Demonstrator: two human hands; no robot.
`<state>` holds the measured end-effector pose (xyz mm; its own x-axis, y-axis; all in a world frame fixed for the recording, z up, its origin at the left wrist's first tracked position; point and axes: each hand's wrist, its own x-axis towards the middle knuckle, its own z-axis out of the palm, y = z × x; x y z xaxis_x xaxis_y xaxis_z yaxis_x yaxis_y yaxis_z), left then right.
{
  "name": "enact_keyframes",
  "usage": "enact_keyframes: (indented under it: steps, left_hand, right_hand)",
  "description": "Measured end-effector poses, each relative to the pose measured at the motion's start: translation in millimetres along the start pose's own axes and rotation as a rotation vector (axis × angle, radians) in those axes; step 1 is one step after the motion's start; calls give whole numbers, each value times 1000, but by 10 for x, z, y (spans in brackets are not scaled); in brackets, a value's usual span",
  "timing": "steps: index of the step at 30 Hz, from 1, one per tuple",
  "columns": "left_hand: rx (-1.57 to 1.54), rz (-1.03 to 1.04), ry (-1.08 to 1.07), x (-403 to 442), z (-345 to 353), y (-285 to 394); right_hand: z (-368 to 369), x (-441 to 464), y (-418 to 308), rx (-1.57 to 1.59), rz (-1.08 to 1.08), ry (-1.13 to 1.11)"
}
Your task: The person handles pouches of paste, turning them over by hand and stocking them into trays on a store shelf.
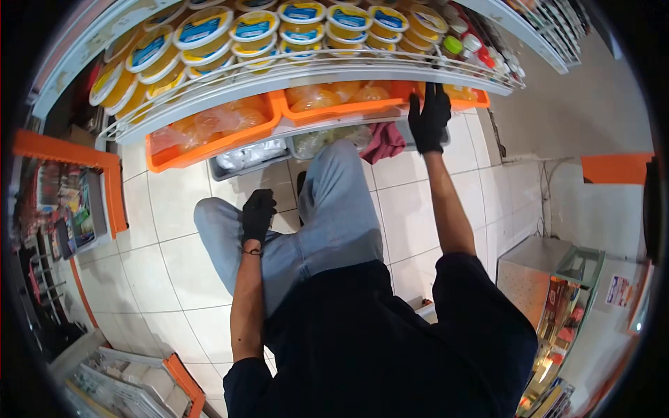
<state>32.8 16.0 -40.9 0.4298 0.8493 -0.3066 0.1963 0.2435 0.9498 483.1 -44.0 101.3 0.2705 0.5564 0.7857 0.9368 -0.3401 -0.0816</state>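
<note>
My right hand (430,120), in a black glove, reaches to the right end of the low orange bins, its fingers stretched out over the rim of the right orange bin (337,111). Bags of something orange lie in that bin. My left hand (258,214), also gloved in black, rests by my left knee with its fingers curled; what they hold, if anything, is hidden. Above the bins is a wire-fronted shelf (313,67) with stacked yellow tubs (254,26) under white-rimmed lids. A maroon cloth (384,142) hangs below the bins, left of my right hand.
The left orange bin (218,150) holds more bags. Under it, a grey bin (251,175) contains white packages. Bottles with coloured caps (453,47) stand at the shelf's right end. A glass-sided display case (582,268) is at the lower right, an orange-framed rack (115,198) at the left.
</note>
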Motion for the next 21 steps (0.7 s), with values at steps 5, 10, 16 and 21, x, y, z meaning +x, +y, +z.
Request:
enact_keyframes:
  steps: [5,10,16,21]
  left_hand:
    - [42,11,10,23,14,48]
    - [-146,21,21,36,21,6]
    - [5,5,29,7,0,153]
    - [-122,19,61,2,-9,72]
  right_hand:
    - [-8,-522,-756,231,111,-253]
    - [-94,-597,-1068,279,49,-270]
    - [-263,-298,-1722,360,-79,-326]
    - [-271,-156,-1992,455,-132,-281]
